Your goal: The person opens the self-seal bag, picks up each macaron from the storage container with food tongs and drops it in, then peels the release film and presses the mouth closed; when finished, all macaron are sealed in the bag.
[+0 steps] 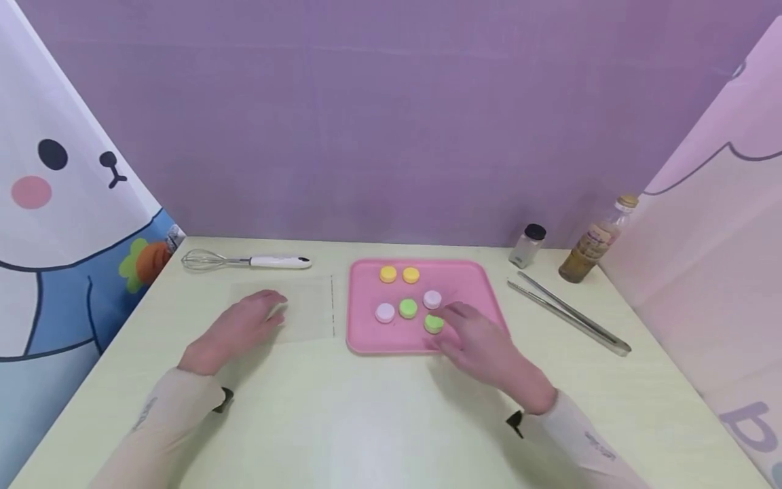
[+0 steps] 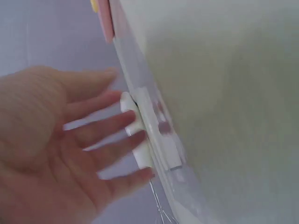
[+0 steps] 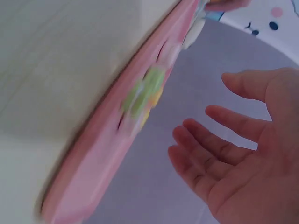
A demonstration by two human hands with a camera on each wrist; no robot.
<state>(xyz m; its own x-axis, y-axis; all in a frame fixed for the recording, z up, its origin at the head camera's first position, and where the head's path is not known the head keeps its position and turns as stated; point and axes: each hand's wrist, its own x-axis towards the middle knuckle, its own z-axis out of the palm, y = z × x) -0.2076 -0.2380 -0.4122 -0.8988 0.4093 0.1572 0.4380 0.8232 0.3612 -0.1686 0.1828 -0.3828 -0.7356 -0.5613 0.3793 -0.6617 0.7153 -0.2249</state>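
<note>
The head view has the near green disc (image 1: 434,325) on the tray (image 1: 365,334), just left of the nearer right hand (image 1: 482,343) reaching far-left, contact hard to judge, and the left hand (image 1: 241,326) at the clear sheet (image 1: 311,309); the left wrist view shows its fingers spread, holding nothing, the right wrist view likewise.

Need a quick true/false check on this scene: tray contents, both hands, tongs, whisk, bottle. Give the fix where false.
1. Two yellow discs lie on the pink tray. True.
2. The right hand is gripping the tongs. False: that hand holds nothing, and the tongs lie on the table, right of the tray.
3. The whisk lies left of the tray. True.
4. The corked bottle stands left of the small jar. False: it stands to the jar's right.
5. The left hand is over the tray. False: it is left of the tray.
6. The small jar has a black lid. True.
</note>
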